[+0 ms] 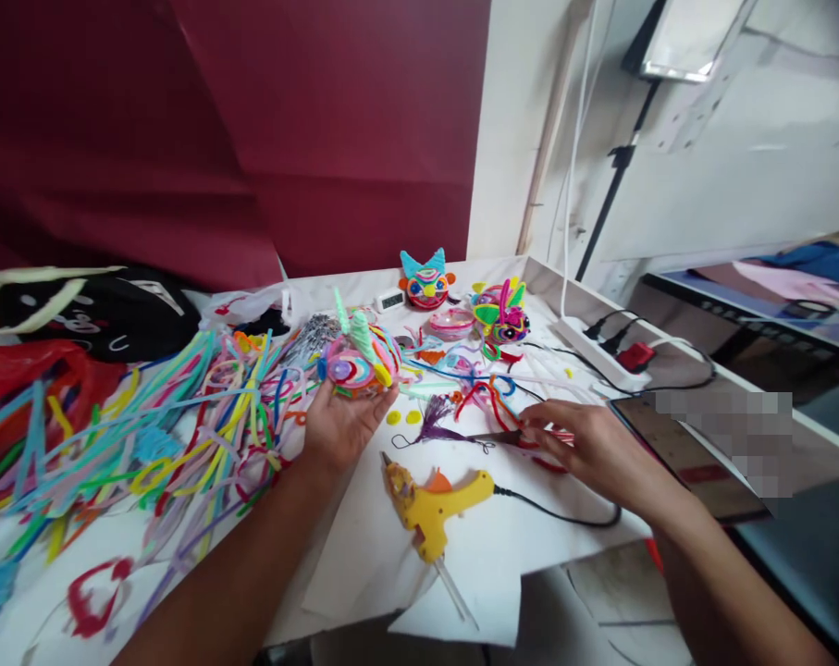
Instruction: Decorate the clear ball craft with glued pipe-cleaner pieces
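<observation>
A colourful pipe-cleaner figure (pixel 363 359) with pale green ears rests in my left hand (pixel 342 427), whose fingers curl under it. Farther right, my right hand (pixel 577 442) has its fingers on red-handled scissors (pixel 544 448), whose dark blades point left. Beside the blade tips lies a purple tassel (pixel 437 421) with a dark cord. Two yellow discs (pixel 403 418) sit between the hands. Nearer the front edge is a yellow glue gun (pixel 437 509), nozzle pointing up and left.
Piled pipe cleaners (pixel 203 435) cover the left side. Two finished figures stand at the back, one blue-eared (pixel 427 279), one multicoloured (pixel 500 313). A power strip (pixel 603 354) with plugs and cables lies right, behind a dark tablet-like device (pixel 689 458). A black bag (pixel 92 314) sits back left.
</observation>
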### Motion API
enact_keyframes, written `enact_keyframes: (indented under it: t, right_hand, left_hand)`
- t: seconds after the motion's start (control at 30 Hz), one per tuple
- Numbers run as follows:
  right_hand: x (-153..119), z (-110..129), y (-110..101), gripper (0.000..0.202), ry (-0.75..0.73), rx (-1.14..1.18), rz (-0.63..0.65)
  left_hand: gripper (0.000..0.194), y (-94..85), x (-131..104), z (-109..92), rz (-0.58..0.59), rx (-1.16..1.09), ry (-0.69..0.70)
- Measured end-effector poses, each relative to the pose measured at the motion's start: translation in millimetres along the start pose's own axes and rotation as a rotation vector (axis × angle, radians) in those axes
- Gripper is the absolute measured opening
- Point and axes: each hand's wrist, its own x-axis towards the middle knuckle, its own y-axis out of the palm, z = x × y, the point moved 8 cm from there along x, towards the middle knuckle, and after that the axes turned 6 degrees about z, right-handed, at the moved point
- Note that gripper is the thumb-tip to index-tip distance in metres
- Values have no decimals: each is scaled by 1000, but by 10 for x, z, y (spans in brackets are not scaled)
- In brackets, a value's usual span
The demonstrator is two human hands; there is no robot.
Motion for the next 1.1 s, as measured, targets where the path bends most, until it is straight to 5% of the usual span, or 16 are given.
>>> enact_keyframes:
  t: [0.33,0.53,0.83,1.1]
  right_hand:
    - [-258,-221,310,40,-45,-129,-39]
    - [-105,-437,499,41,38,-194,136]
    - [37,-407,462,31,56,-227,190]
    - [-37,-463,385,51,131,-208,159]
  left_hand:
    - [54,26,-21,4,-11,5,5]
    - [53,13,-19,-4,4,-10,-3]
    - [49,-3,-22,-19,31,-11,11]
    - [46,-10,-25,-25,-1,0,11]
